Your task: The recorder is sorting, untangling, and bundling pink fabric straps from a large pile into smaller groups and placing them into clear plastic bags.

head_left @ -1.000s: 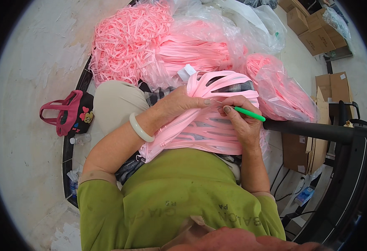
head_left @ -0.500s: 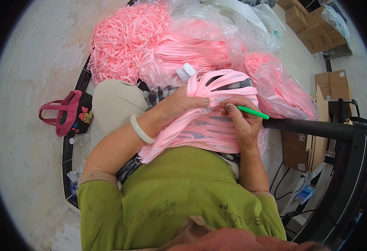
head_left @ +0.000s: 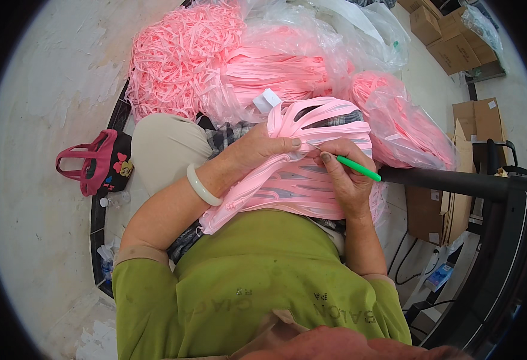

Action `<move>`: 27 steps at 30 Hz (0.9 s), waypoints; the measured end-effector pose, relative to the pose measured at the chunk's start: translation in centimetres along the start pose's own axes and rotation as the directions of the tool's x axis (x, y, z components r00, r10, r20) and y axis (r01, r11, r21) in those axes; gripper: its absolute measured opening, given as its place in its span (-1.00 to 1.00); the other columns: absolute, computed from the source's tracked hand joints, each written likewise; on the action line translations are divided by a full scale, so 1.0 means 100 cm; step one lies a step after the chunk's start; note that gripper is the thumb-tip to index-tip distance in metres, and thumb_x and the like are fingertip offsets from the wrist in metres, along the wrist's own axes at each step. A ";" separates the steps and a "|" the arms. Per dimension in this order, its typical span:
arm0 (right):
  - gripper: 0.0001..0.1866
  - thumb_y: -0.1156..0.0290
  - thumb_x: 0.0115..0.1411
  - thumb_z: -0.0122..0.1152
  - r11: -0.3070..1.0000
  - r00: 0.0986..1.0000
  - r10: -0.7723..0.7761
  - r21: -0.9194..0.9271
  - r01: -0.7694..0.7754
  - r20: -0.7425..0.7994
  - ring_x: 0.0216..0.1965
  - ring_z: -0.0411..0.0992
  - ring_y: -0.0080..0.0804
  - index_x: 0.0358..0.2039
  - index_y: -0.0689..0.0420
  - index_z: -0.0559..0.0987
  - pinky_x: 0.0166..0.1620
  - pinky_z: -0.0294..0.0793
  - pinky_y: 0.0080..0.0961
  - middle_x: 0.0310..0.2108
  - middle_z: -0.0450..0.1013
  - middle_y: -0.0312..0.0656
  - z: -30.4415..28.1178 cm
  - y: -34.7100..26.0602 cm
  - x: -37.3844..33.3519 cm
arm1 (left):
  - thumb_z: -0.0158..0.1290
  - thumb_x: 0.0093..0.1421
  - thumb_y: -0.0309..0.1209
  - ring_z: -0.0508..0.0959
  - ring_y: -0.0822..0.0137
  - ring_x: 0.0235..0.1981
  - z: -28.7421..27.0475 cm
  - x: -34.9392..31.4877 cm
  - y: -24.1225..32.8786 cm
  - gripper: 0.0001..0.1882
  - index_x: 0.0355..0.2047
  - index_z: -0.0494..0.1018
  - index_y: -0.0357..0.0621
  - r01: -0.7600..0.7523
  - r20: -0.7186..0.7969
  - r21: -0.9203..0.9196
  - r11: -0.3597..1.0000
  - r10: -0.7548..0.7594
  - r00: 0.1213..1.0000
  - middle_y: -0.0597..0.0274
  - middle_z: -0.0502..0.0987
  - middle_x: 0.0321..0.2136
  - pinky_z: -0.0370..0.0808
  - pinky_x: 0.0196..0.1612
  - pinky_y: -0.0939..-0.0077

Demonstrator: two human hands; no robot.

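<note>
A bundle of long pink zipper strips (head_left: 302, 180) lies across my lap, fanned out with gaps between the strips. My left hand (head_left: 262, 146) is closed on the bundle's left part, its thumb pressing on the strips. In my right hand (head_left: 349, 180) I pinch a slim tool with a bright green handle (head_left: 359, 168). Its thin metal tip points left and reaches the strips just beside my left thumb. The fingers of my left hand are mostly hidden under the bundle.
Ahead lie a heap of tangled pink strips (head_left: 182, 57) and pink bundles in clear plastic (head_left: 404, 129). A pink-and-black bag (head_left: 104, 162) sits at the left. On the right are a black bar (head_left: 449, 182) and cardboard boxes (head_left: 425, 216). A small white block (head_left: 266, 101) rests ahead of my lap.
My right hand has shifted slightly, and the green handle has swung a little toward me and to the left. My left hand keeps its hold on the strips.
</note>
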State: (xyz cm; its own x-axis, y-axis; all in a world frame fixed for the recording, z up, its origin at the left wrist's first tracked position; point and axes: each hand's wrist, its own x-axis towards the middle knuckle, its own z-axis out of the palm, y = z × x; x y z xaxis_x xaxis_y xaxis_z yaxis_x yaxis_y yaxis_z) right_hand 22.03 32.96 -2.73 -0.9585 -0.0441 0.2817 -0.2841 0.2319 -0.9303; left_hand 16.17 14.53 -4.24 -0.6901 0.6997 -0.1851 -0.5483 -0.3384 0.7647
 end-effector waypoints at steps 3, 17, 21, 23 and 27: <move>-0.88 0.66 -0.01 0.14 0.996 0.999 -0.051 -0.079 0.050 -0.013 -0.52 0.41 -0.48 -0.40 0.28 0.53 -0.45 0.34 -0.65 -0.55 0.43 -0.17 0.002 0.001 -0.001 | 0.12 0.04 -0.38 0.40 0.37 -0.08 0.000 0.000 -0.001 -0.41 0.08 0.20 -0.27 -0.013 0.005 -0.013 1.000 0.013 1.000 0.16 0.39 -0.08 0.33 0.01 0.53; -0.85 0.69 -0.04 0.16 0.851 0.930 -0.366 -0.421 0.316 -0.043 -0.48 0.43 -0.30 -0.41 0.24 0.53 -0.43 0.40 -0.56 -0.46 0.44 -0.09 -0.007 -0.009 0.008 | 0.11 0.10 -0.37 0.43 0.44 -0.16 0.000 -0.003 -0.004 -0.54 0.00 0.32 -0.26 -0.015 0.007 0.088 0.996 0.014 1.000 0.23 0.45 -0.16 0.37 -0.07 0.56; -0.86 0.71 -0.03 0.14 0.902 0.942 -0.328 -0.323 0.287 -0.078 -0.46 0.41 -0.40 -0.40 0.28 0.52 -0.39 0.37 -0.63 -0.42 0.45 -0.13 -0.023 -0.012 0.007 | 0.10 0.09 -0.39 0.44 0.42 -0.16 0.000 -0.005 -0.003 -0.53 0.01 0.31 -0.27 0.006 0.002 0.035 0.999 -0.006 1.000 0.21 0.45 -0.15 0.37 -0.07 0.55; -0.88 0.71 0.00 0.12 0.950 0.957 -0.255 -0.222 0.221 -0.138 -0.43 0.40 -0.44 -0.39 0.29 0.52 -0.35 0.37 -0.65 -0.38 0.44 -0.13 -0.025 -0.017 0.002 | 0.08 0.11 -0.37 0.44 0.44 -0.19 0.004 -0.007 0.001 -0.58 -0.03 0.33 -0.26 -0.008 0.004 -0.032 0.999 0.008 1.000 0.23 0.46 -0.19 0.38 -0.10 0.58; -0.90 0.68 0.05 0.09 0.997 0.985 0.018 0.071 -0.006 -0.171 -0.38 0.38 -0.49 -0.38 0.29 0.53 -0.32 0.36 -0.66 -0.36 0.43 -0.12 -0.015 -0.034 -0.006 | 0.08 0.10 -0.38 0.43 0.44 -0.15 0.000 -0.005 -0.004 -0.56 -0.01 0.31 -0.25 0.024 0.012 -0.020 1.000 -0.023 1.000 0.23 0.44 -0.16 0.36 -0.07 0.57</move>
State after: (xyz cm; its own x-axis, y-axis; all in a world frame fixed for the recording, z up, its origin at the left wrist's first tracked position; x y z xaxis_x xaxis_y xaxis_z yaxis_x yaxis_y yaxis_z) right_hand 23.61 33.63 0.59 -0.9452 0.1273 0.3007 -0.2793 0.1623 -0.9464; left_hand 16.75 14.27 -4.48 -0.6713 0.7150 -0.1953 -0.5739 -0.3346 0.7475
